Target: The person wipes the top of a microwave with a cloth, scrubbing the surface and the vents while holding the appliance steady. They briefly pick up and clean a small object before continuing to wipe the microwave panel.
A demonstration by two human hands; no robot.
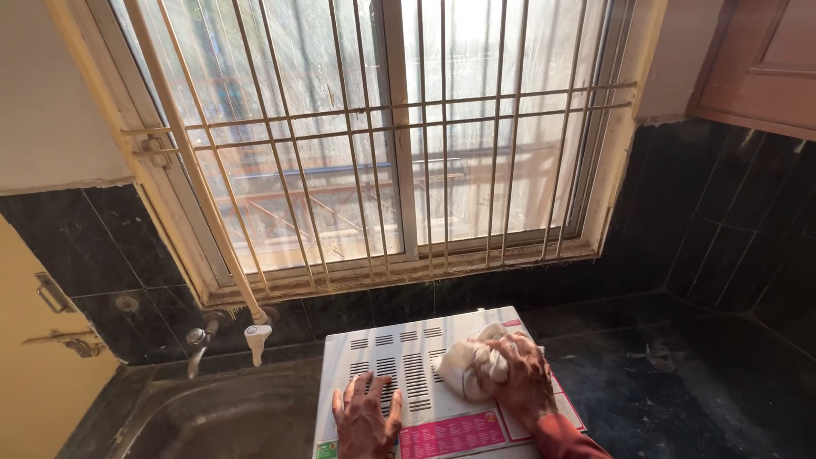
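A white boxy appliance [416,340] with rows of vent slots and pink and white stickers lies flat on the dark counter under the window. My left hand [365,414] rests flat on it, fingers spread, over the vent slots near its front left. My right hand [520,380] presses a crumpled white cloth [466,365] onto the appliance's right side, fingers curled over the cloth. A reddish sleeve covers my right forearm.
A steel sink [221,416] sits left of the appliance, with a tap [200,340] and a white pipe [257,340] on the black tiled wall. Behind is a barred window [382,136]. Dark counter [680,382] extends right; a yellow door [42,340] stands at left.
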